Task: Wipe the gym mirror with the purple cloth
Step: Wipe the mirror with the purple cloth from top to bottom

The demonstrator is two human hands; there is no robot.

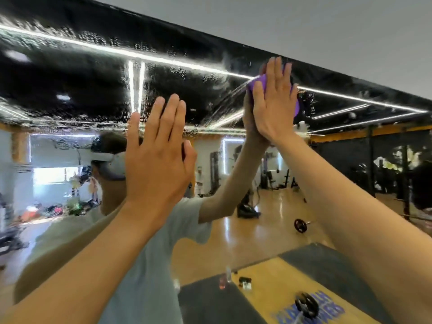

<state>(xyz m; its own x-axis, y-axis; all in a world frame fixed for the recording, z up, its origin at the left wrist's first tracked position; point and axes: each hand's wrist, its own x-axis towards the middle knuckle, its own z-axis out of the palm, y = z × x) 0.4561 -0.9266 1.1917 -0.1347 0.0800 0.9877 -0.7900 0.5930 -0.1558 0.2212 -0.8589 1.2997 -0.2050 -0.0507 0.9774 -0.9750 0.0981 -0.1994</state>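
The gym mirror point(93, 73) fills the view, its upper part speckled with spray droplets and streaks. My right hand point(275, 101) is raised high with straight fingers, pressing the purple cloth point(257, 83) flat against the glass near the mirror's top edge. Only the cloth's edges show around the palm. My left hand point(156, 155) is lower and to the left, fingers straight, palm flat toward the glass, holding nothing. Whether it touches the mirror I cannot tell.
The grey wall point(304, 24) runs above the mirror's top edge. Reflected in the glass are a person in a grey shirt, a wooden gym floor, dark mats, weight plates point(306, 305), a small bottle point(228, 275) and racks of equipment.
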